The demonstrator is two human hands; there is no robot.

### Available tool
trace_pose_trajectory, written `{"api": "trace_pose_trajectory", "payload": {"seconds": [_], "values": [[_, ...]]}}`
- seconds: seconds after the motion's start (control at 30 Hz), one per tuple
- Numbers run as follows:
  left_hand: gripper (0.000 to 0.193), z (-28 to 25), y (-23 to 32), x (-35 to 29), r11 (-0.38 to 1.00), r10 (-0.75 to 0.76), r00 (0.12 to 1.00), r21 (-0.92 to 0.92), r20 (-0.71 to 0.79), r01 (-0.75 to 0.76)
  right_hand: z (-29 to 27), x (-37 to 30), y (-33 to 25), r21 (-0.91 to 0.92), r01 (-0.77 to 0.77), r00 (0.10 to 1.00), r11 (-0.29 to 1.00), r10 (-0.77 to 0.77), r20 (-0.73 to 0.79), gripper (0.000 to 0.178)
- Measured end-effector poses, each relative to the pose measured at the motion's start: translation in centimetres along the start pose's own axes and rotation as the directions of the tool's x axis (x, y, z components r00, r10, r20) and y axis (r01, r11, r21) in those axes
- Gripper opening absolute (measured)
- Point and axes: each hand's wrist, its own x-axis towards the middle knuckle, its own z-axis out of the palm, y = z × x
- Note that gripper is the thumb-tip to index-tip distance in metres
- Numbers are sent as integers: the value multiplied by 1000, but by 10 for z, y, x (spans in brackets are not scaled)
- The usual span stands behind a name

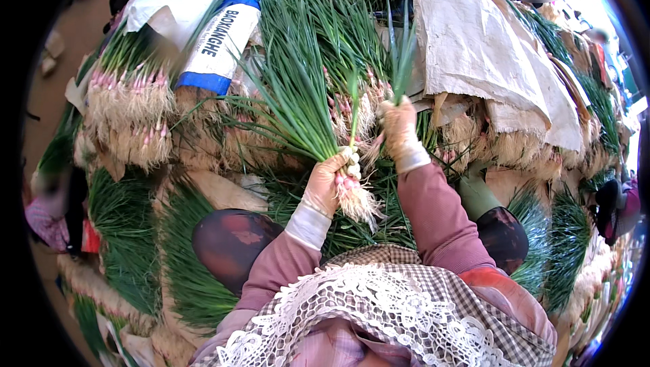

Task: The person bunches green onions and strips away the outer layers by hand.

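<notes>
My left hand (323, 183), in a thin pale glove, is wrapped around a bunch of green garlic (305, 120). Its long leaves fan away to the far left; pinkish-white bulbs and a tuft of pale roots stick out on the near side of my fingers. To the right and slightly farther off, my right hand (401, 130), also gloved, is closed around a few green garlic stalks (403, 59) whose leaves rise beyond the fist. A gap separates the two hands. The fingers of my right hand partly hide what they grip.
Stacked green garlic (128, 110) with roots toward me lines the far side. A white-and-blue sack (220, 49) and a pale cloth sheet (474, 55) cover parts. More green leaves (125, 238) lie around my knees. Other people (57, 211) are at the left and right edges.
</notes>
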Motion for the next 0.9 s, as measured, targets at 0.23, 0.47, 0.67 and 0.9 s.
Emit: {"api": "trace_pose_trajectory", "payload": {"seconds": [0.23,0.47,0.67,0.9], "values": [[16,1,-9,-1,953,193,940,284,-280,-111,-21,-23,21,117,-104,930,988,55,365,17],[11,5,-24,-12,941,153,899,339,-411,-5,12,-77,33,490,-198,927,849,-2,376,17],[13,3,-30,-21,941,156,937,334,-313,-45,12,-84,40,345,-178,923,921,35,383,29],[15,4,-17,-42,955,175,975,264,-136,-135,7,-98,10,263,-177,875,949,29,484,24]]}}
